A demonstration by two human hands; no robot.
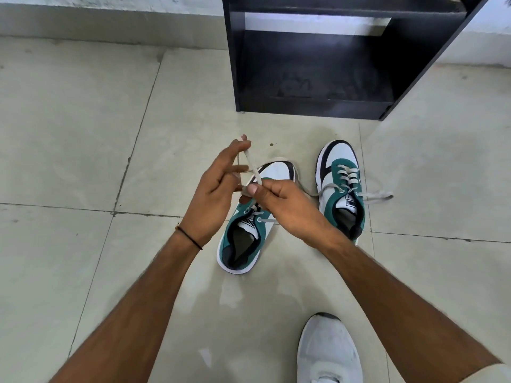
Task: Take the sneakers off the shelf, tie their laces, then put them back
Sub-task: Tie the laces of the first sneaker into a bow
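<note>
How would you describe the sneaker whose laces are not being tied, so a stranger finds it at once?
Start at the black shelf and look down to the floor in front of it. Two green and white sneakers stand there; take the right sneaker, away from both hands. Its loose laces lie spread on the tiles.

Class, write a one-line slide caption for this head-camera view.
Both hands, left hand and right hand, work a grey lace above the nearer green-and-white sneaker.

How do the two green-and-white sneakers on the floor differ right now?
The left sneaker has its lace pulled up between the left hand and right hand; the right sneaker lies untouched, its lace ends loose on the floor. Left tilts rightward; right points straight. Both are untied.
</note>
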